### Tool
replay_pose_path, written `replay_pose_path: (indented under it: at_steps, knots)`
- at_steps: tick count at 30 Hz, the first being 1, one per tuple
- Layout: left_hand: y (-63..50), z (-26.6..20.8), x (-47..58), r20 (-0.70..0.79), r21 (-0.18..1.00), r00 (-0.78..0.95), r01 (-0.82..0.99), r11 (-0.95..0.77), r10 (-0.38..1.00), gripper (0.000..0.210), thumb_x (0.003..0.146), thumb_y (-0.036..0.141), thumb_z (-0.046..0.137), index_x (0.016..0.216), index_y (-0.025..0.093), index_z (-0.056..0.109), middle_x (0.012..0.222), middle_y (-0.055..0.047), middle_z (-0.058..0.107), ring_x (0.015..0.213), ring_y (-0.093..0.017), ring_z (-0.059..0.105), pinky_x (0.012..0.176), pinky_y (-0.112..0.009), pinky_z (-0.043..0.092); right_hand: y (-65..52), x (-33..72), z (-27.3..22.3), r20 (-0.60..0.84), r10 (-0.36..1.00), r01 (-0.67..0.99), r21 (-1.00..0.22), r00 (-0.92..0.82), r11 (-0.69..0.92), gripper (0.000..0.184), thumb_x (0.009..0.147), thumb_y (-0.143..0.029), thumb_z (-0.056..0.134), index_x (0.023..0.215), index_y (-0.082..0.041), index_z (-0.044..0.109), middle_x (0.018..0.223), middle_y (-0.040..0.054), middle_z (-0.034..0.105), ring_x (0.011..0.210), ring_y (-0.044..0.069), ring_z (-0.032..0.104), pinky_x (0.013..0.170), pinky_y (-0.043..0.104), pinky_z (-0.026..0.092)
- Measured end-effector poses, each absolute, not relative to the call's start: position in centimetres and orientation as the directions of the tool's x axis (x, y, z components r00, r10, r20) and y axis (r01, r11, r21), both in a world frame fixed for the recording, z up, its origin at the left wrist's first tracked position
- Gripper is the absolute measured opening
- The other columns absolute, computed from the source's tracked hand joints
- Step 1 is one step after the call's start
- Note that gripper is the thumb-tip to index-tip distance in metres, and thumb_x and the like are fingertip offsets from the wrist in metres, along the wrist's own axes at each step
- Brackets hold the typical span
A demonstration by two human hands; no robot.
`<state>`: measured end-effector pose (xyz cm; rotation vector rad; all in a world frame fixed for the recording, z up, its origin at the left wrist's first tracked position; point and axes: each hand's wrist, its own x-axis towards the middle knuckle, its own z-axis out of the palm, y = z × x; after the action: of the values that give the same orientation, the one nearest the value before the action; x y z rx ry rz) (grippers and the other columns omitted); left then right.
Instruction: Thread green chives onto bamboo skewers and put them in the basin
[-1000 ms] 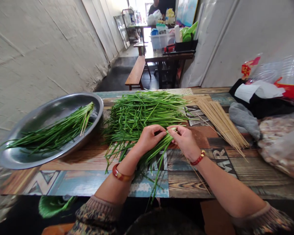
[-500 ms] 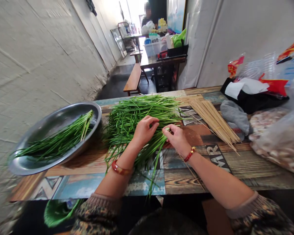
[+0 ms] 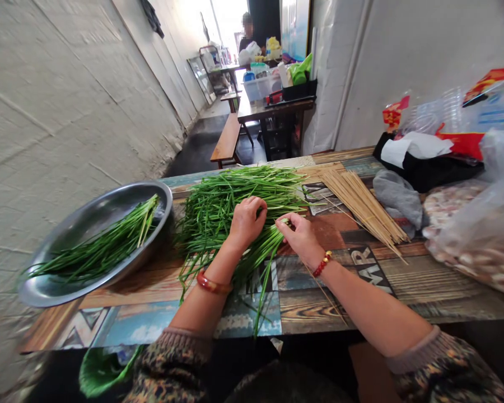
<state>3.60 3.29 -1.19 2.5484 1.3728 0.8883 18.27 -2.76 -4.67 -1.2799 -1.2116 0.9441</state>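
A heap of garlic chives [image 3: 218, 196] lies on the table, with the pale stem ends pointing right. My right hand [image 3: 301, 238] pinches the white ends of a small bunch of chives [image 3: 262, 249] in front of the heap. A thin bamboo skewer [image 3: 330, 299] slants out from below that hand toward the table's near edge. Over the heap, my left hand [image 3: 247, 221] is closed with curled fingers, close to the right one; what lies between its fingertips is hidden. More chives [image 3: 105, 246] rest in a metal basin [image 3: 37, 291] at the left.
Bamboo skewers [image 3: 361, 204] lie in a pile right of the heap. Beyond them are a grey plastic bag [image 3: 397, 198] and a clear bag of pale pieces [image 3: 474, 235]. A green bag [image 3: 94, 372] hangs below the near edge. A bench [image 3: 227, 140] and a person [image 3: 246, 39] are farther back.
My left hand has drawn slightly away from the right hand, its fingers more curled. The right hand keeps its pinch on the chive ends. The whole view has shifted a little.
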Motion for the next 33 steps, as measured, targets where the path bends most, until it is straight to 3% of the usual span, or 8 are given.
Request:
replay_pose_path:
  at_steps: [3, 5, 12, 21, 33]
  knots:
    - [2.3, -1.6, 3.2, 0.363, 0.564, 0.376, 0.640, -0.522, 0.853, 0.013, 0.084, 0.016, 0.051, 0.092, 0.017, 0.062, 0.075, 0.000, 0.064, 0.069, -0.013, 0.057, 0.068, -0.025, 0.043, -3.0, 18.4, -4.2, 0.156, 0.973, 0.147, -0.980, 0.168, 0.132, 0.026, 0.079, -0.040, 0.057, 0.083, -0.016, 0.066, 0.071, 0.0023, 0.064, 0.053, 0.011, 0.054, 0.047, 0.022, 0.045]
    - [1.8, -1.9, 3.1, 0.339, 0.660, 0.354, 0.571, -0.488, 0.872, 0.015, 0.084, 0.019, 0.053, 0.094, 0.016, 0.064, 0.078, -0.001, 0.067, 0.070, -0.012, 0.059, 0.069, -0.024, 0.045, -3.2, 18.5, -3.9, 0.174, 0.972, 0.176, -0.974, 0.156, 0.146, 0.026, 0.080, -0.039, 0.057, 0.086, -0.016, 0.067, 0.073, 0.0027, 0.065, 0.054, 0.011, 0.054, 0.049, 0.022, 0.045]
    - [1.1, -2.6, 2.9, 0.314, 0.819, 0.277, 0.404, -0.407, 0.908, 0.018, 0.083, 0.027, 0.059, 0.087, 0.014, 0.071, 0.085, -0.006, 0.072, 0.078, -0.015, 0.065, 0.073, -0.025, 0.049, -3.4, 18.5, -3.8, 0.152, 0.985, 0.178, -0.975, 0.086, 0.134, 0.031, 0.083, -0.040, 0.055, 0.093, -0.015, 0.071, 0.075, 0.0038, 0.067, 0.058, 0.012, 0.055, 0.051, 0.023, 0.046]
    - [0.7, -2.6, 2.9, 0.332, 0.798, 0.287, 0.423, -0.430, 0.899, 0.013, 0.082, 0.022, 0.060, 0.083, 0.015, 0.071, 0.083, -0.004, 0.073, 0.076, -0.015, 0.065, 0.076, -0.026, 0.050, -3.3, 18.6, -4.3, 0.088, 0.991, 0.137, -0.988, 0.098, 0.074, 0.030, 0.081, -0.042, 0.059, 0.094, -0.017, 0.069, 0.083, 0.0028, 0.069, 0.055, 0.010, 0.054, 0.048, 0.021, 0.047]
    - [0.4, -2.7, 2.9, 0.364, 0.798, 0.285, 0.396, -0.455, 0.887, 0.014, 0.082, 0.020, 0.059, 0.082, 0.015, 0.072, 0.084, -0.004, 0.073, 0.077, -0.014, 0.065, 0.076, -0.025, 0.049, -3.5, 18.5, -4.4, 0.061, 0.993, 0.112, -0.992, 0.101, 0.050, 0.029, 0.080, -0.042, 0.061, 0.092, -0.017, 0.070, 0.080, 0.0026, 0.069, 0.055, 0.010, 0.053, 0.047, 0.021, 0.045]
